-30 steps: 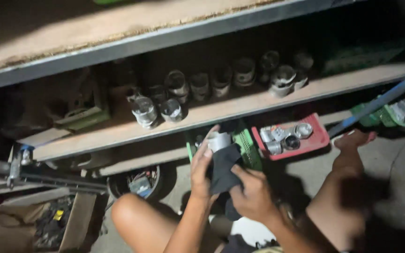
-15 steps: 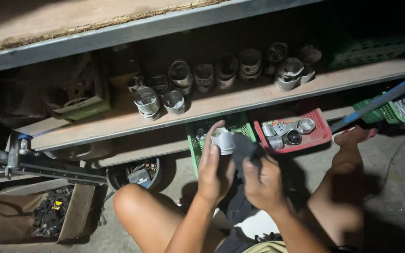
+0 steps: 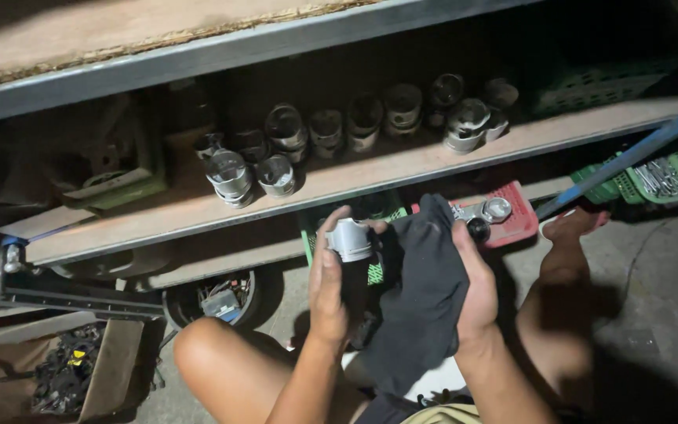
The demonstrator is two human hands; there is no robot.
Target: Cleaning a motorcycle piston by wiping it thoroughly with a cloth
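Your left hand (image 3: 329, 286) grips a grey piston (image 3: 350, 239) above the concrete floor (image 3: 653, 314); your right hand (image 3: 474, 290) clutches a dark cloth (image 3: 421, 298) beside it, below the dim wooden shelf (image 3: 198, 208) of pistons

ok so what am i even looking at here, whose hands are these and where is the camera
There is no machine here. The camera is worn on a person's head and looks down, so the two bare arms coming up from the bottom are that person's own. They sit low on a concrete floor, bare knees in view, facing a low wooden shelf.

The left hand holds a grey metal piston upright, fingers wrapped around it. The right hand holds a dark cloth bunched beside the piston.

On the shelf stands a row of similar pistons. Below it are a red tray holding metal parts, a green basket to the right, and a cardboard box of small dark parts at lower left.
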